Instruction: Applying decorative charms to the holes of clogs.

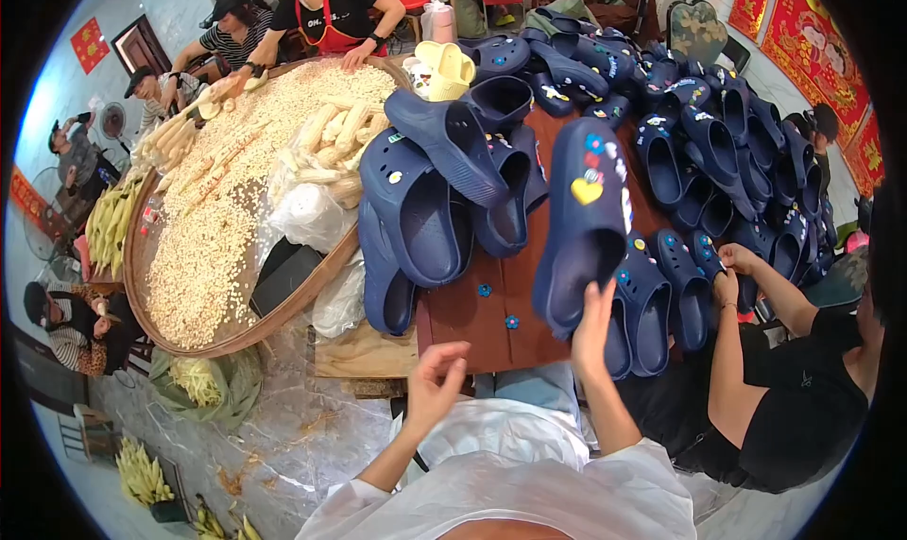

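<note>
My right hand (593, 337) grips a navy blue clog (564, 242) by its heel end and holds it up above the brown tabletop (463, 337). Its toe points away from me. A yellow heart charm (587, 191), a blue flower charm and other small charms sit on its upper. My left hand (436, 381) hovers by the table's near edge, fingers loosely curled with the thumb apart; I see nothing in it. Just beyond it, two blue flower charms (512, 323) lie on the tabletop. Navy clogs without many charms (416, 209) are stacked to the left.
A large round basket (267, 329) of corn kernels and cobs stands left. Decorated navy clogs (713, 153) are heaped at the right and back. A co-worker's hands (737, 271) touch a clog at right. Other people stand around the basket. A yellow clog (448, 70) lies behind.
</note>
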{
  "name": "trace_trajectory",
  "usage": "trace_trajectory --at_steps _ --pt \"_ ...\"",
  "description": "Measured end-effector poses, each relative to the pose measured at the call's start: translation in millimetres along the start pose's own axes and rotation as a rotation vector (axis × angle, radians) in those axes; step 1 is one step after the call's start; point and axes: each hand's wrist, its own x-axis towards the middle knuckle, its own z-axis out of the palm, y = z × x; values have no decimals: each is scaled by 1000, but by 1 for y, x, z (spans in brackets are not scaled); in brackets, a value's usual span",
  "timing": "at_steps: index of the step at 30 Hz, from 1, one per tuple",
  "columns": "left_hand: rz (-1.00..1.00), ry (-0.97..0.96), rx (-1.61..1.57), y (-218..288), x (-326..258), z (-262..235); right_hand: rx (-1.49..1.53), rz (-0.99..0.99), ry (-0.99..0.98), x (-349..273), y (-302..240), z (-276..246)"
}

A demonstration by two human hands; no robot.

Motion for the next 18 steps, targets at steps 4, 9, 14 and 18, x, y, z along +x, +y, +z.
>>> trace_trajectory --at_steps 4,9,14,18 --pt "93 176 264 -34 18 -32 -101 -262 -93 70 0 8" --pt "158 259 432 -67 23 -37 -190 -262 -14 177 22 15" --pt "271 286 621 -72 28 -27 -403 -160 50 266 76 -2" --pt "333 379 667 -81 23 -28 -204 143 -112 276 86 17"
